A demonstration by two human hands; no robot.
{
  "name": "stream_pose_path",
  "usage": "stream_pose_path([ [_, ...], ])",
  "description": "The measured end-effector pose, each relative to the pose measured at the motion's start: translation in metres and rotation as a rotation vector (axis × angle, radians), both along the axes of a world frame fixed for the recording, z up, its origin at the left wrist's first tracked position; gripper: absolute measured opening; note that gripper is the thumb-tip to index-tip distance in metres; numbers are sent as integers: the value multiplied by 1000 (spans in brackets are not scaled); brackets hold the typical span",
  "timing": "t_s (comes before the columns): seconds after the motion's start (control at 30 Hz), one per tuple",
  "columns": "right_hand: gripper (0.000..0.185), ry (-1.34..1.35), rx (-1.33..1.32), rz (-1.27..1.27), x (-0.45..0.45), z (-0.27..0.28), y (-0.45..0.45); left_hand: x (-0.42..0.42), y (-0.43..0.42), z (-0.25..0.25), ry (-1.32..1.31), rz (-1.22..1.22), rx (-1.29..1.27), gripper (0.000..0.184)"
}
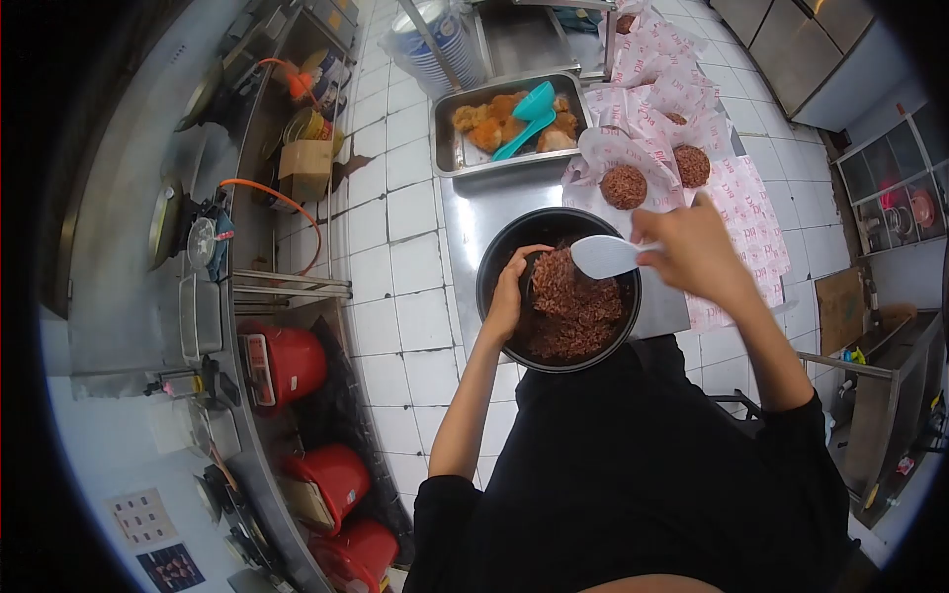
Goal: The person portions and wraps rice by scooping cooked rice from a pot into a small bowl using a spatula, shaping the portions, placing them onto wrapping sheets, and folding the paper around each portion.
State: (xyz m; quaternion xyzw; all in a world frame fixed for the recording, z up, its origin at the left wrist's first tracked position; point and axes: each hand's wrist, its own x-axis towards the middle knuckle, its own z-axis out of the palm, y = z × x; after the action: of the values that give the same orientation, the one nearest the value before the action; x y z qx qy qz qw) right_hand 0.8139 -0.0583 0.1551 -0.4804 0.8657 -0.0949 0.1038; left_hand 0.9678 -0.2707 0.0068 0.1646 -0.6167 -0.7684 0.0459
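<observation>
A dark round pot [491, 326] stands at the near edge of the steel table, with reddish-brown cooked rice [578, 306] in it. My left hand [506, 296] is closed on the pot's left side, its fingertips reaching over the rim toward the rice. In my right hand [697, 247], slightly blurred, a white rice paddle [603, 257] is gripped by its handle; the blade is over the rice. Beyond the pot, round portions of the same rice [624, 186] lie on printed paper sheets [746, 212], another rice round [692, 166] just to the right.
A steel tray [445, 163] of fried pieces holds a turquoise scoop [529, 124] behind the pot. Stacked white cups [435, 44] in plastic stand at the back. Red bins [297, 366] sit under the left counter. White floor tiles [390, 321] run alongside.
</observation>
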Motion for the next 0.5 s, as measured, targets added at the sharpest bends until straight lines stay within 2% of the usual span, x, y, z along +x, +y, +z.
stream_pose_path([
  [0.07,21,-143,-107,72,-27,4,16,-3,-2,3,18,-57,4,51],
  [0.17,20,-598,-415,136,-54,-18,12,-6,-4,-6,54,-121,-49,53],
  [0.2,23,-837,-393,120,-58,-25,7,-7,-4,-6,48,-140,-46,53],
  [0.3,22,-909,-347,187,-59,-62,-13,-9,-2,-5,21,-159,-18,57],
  [0.5,18,-682,-264,139,-47,-87,-28,-8,-6,-7,20,-167,13,60],
])
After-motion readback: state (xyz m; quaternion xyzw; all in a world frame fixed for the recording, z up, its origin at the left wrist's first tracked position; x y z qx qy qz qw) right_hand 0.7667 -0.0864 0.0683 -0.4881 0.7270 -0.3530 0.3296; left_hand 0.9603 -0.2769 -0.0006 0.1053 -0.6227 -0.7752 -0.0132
